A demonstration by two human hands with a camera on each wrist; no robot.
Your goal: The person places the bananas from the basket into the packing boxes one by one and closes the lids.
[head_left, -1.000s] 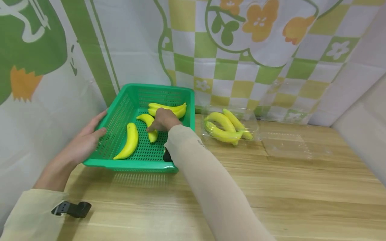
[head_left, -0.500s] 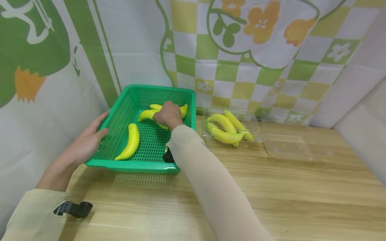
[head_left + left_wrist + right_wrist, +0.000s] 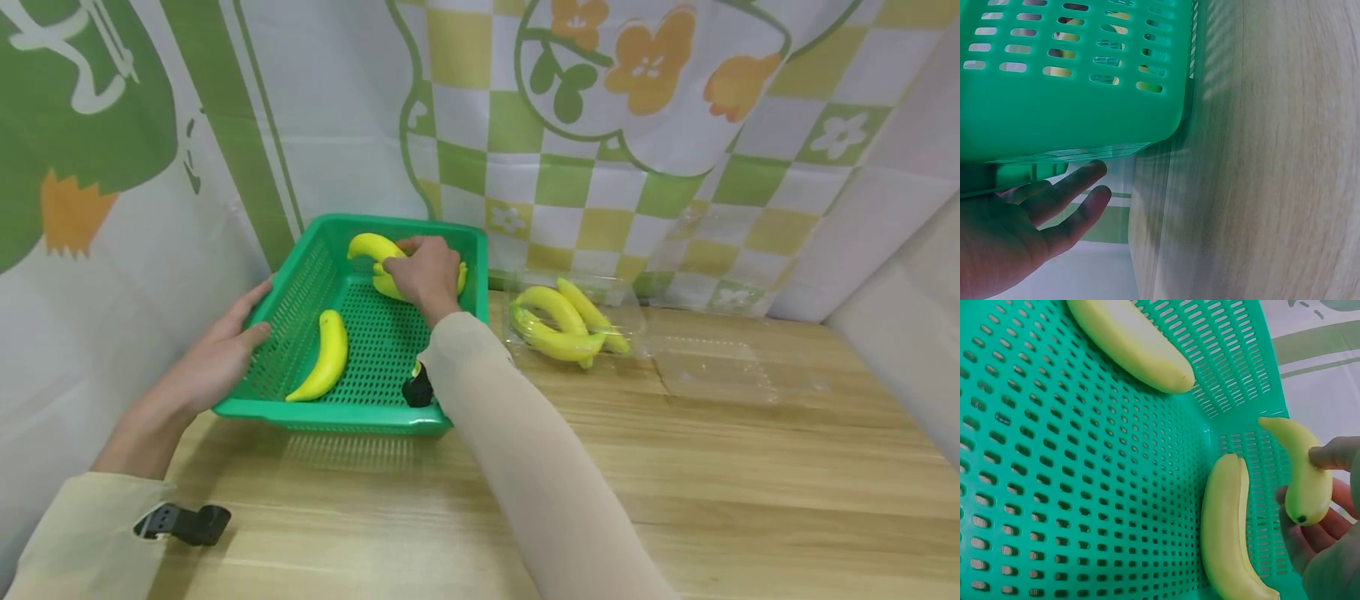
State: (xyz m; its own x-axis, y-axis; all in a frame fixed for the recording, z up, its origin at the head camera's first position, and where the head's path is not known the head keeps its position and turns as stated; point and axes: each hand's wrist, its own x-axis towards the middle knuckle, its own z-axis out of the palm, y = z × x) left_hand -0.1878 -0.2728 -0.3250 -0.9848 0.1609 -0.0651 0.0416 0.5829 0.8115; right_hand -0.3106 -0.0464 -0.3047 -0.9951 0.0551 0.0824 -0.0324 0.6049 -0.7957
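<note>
Since a second ago: one curved yellow banana [image 3: 371, 246] is off the floor of the green perforated plastic basket [image 3: 337, 412], raised near its far wall in the right hand [image 3: 431, 271]. Mid-floor spot now bare; my reading, loose fruit is being gathered at the far end. Below it, two more yellow bananas [image 3: 386, 285] side by side; a single yellow banana [image 3: 332, 358] lies apart, to the left. Left hand [image 3: 213, 362] on basket's left side, unchanged.

Right wrist view settles the grip: closed to the fruit's width, thumb on one side, fingers on the other, dark tip exposed. Head view hides most of this behind knuckles. Left wrist view: fingers extended, spread, beside the basket's outer wall; holding nothing between them.
</note>
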